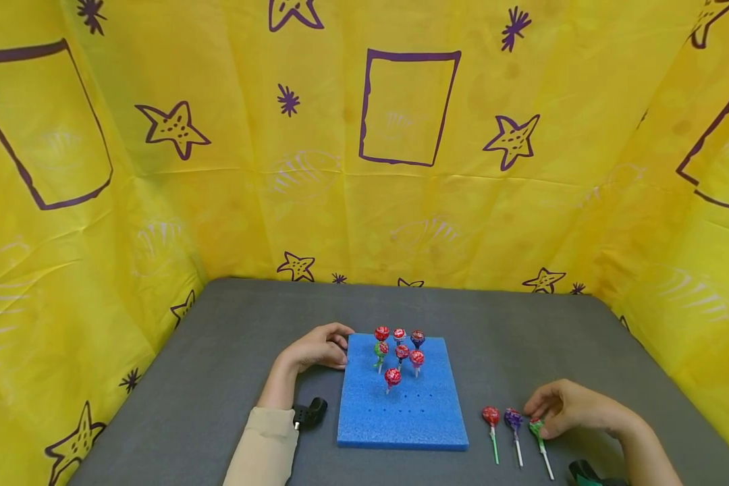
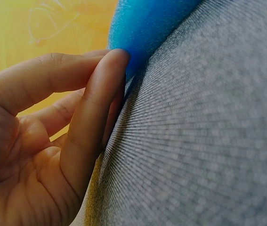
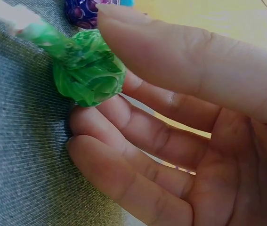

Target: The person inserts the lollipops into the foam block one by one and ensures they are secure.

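A blue foam board (image 1: 401, 432) with rows of small holes lies on the table, several wrapped lollipops (image 1: 392, 378) standing upright toward its far side. My left hand (image 1: 320, 347) rests at the board's far left corner; its fingertips touch the foam edge in the left wrist view. At the right, a green-wrapped lollipop (image 3: 88, 75) lies on the table between the thumb and loosely bent fingers of my right hand (image 1: 574, 408). The thumb overlaps the candy in the head view. Beside it lie a purple lollipop (image 1: 514, 420) and a red lollipop (image 1: 491, 416), sticks toward me.
The dark grey table (image 1: 219, 378) meets yellow curtains (image 1: 316, 202) at the back and both sides. Black wrist devices show near my left wrist (image 1: 310, 412) and right wrist (image 1: 589, 472).
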The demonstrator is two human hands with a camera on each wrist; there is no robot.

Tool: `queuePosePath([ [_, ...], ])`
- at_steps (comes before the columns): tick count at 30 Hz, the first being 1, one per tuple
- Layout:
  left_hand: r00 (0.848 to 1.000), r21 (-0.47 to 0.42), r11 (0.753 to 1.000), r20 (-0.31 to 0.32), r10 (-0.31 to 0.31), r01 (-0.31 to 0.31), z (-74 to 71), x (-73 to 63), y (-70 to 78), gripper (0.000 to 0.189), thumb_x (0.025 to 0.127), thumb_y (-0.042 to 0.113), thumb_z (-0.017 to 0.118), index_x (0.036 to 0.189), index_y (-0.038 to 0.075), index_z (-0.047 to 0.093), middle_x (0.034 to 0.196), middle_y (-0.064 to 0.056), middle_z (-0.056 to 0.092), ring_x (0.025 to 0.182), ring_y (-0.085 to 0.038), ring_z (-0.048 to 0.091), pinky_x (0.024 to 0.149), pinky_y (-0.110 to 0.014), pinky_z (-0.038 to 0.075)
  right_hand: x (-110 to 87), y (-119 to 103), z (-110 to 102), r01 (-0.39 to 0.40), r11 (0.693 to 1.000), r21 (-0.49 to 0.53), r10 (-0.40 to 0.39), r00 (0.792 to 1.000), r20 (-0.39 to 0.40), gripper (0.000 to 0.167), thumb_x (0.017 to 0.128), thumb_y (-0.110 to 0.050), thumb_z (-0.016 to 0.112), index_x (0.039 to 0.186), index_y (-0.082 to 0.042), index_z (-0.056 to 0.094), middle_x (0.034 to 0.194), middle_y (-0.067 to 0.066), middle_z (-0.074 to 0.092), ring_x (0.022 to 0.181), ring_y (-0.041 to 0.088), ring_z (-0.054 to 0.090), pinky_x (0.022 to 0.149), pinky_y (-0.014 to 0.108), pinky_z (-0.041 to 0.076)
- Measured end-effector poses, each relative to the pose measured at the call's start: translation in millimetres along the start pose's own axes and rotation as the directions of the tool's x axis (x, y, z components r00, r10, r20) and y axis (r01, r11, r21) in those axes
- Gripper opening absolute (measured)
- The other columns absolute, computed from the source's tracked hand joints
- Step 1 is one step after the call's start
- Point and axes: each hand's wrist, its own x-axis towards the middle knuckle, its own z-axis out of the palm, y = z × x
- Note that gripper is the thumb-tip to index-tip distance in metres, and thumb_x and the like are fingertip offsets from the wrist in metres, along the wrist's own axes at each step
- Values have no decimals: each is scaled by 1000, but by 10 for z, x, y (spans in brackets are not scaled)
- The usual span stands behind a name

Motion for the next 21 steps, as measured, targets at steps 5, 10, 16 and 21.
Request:
queuePosePath([
  [5,1000,-1,1000,1,3,-3,2,-1,0,62,76,-4,68,135,0,50,102,-14,53,78,-18,64,75,-32,64,3,17,9,11,1000,-28,-11,1000,-8,30,84,-4,71,105,16,63,98,-5,72,79,0,66,68,20,58],
  [10,1000,-7,1000,0,-1,1,5,0,7,61,76,-5,68,135,0,50,102,-14,53,78,-18,64,75,-32,64,4,27,16,9,999,-37,-9,1000,-12,28,83,-4,72,102,15,64,95,-8,73,77,-1,65,66,19,57],
  [16,1000,-9,1000,-1,-3,3,4,-4,20,60,77,-5,68,134,0,50,102,-14,53,77,-19,64,74,-32,64,2,37,23,34,998,-55,-35,999,-21,24,83,-1,69,102,14,65,94,-6,73,75,-2,64,64,19,57],
  [21,1000,-5,1000,-3,-5,5,3,1,1,61,77,-4,68,135,1,50,102,-14,53,77,-18,64,75,-32,64,12,29,25,35,996,-78,-38,998,-40,22,83,1,68,102,13,66,95,-3,74,77,-2,64,65,19,57],
])
